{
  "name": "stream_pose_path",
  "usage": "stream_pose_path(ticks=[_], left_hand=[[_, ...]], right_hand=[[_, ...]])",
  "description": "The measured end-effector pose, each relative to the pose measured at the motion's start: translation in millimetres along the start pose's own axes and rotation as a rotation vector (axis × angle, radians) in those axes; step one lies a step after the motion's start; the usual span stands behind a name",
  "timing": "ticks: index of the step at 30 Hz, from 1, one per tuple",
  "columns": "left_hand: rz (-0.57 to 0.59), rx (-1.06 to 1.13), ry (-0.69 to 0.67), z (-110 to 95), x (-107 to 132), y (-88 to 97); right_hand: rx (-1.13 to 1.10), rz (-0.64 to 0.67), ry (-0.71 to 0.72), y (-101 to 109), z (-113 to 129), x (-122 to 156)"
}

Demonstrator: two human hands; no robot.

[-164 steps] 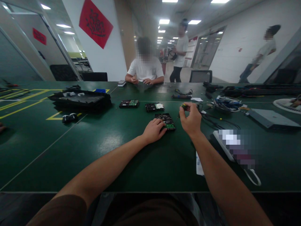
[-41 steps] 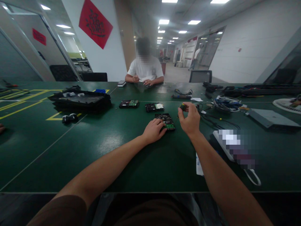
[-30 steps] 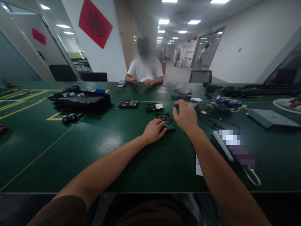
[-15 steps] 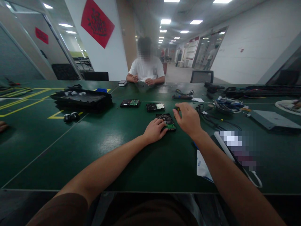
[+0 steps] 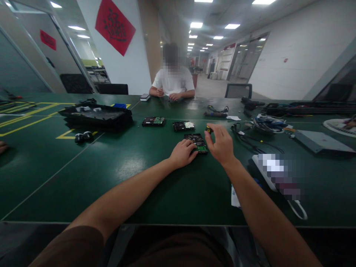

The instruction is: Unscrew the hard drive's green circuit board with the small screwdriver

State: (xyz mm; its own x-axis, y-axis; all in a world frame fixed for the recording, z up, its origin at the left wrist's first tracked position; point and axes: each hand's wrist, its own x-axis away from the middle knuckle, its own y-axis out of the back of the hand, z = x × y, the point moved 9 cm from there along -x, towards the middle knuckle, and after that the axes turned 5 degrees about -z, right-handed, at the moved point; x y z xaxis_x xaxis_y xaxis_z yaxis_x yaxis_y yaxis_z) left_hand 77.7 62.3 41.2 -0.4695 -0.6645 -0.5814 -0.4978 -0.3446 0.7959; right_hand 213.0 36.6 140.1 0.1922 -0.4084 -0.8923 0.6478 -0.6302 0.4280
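- Hard drive lies on the table with its green board showing. Our left hand presses its near edge, fingers bent down and not clamped around it.
- Just right of the hard drive, our right hand has its grip pinched together on a small screwdriver.
- We judge the tip could slip and gouge the board if the hard drive slides under so light a hold.
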Motion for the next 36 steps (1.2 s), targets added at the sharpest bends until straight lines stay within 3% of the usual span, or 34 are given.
stream_pose_path(ticks=[6,15,36], left_hand=[[0.003,0.0,0.0,-0.1,-0.5,1.0],[0.001,0.008,-0.001,-0.6,-0.1,1.9],[0.005,0.006,-0.002,-0.7,-0.6,0.4]], right_hand=[[-0.03,-0.038,-0.029,-2.6,-6.8,5.3],[-0.014,-0.123,-0.11,5.2,-35.3,10.2],[-0.042,-0.133,-0.15,-0.7,-40.4,15.2]])
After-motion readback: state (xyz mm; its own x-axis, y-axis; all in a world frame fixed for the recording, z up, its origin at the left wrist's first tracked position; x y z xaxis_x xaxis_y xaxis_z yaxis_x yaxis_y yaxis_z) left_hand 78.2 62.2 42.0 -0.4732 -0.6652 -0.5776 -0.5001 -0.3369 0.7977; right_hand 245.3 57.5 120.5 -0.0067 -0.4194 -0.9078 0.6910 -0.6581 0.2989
